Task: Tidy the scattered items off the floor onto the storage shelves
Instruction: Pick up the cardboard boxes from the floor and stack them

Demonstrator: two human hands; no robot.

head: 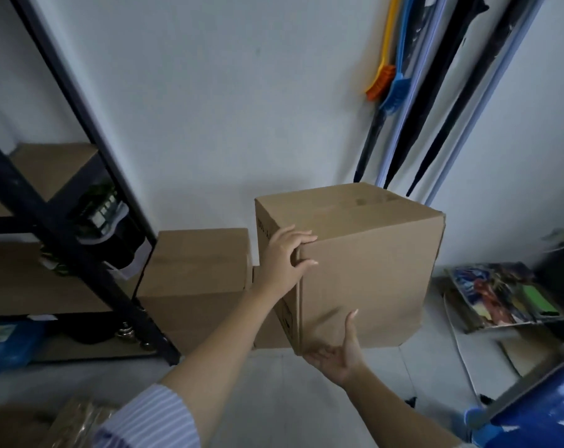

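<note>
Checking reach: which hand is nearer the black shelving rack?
Left. The left hand grips the cardboard box's upper corner, toward the rack; the right hand supports the box's bottom, farther away.

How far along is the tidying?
Done: brown boxes already sit on the black shelves. In hand: a large cardboard box, left hand on its corner edge, right hand under its bottom. Left: magazines and two more boxes on the floor.

Cardboard box (364,270) between left hand (282,257) and right hand (337,354).
</note>
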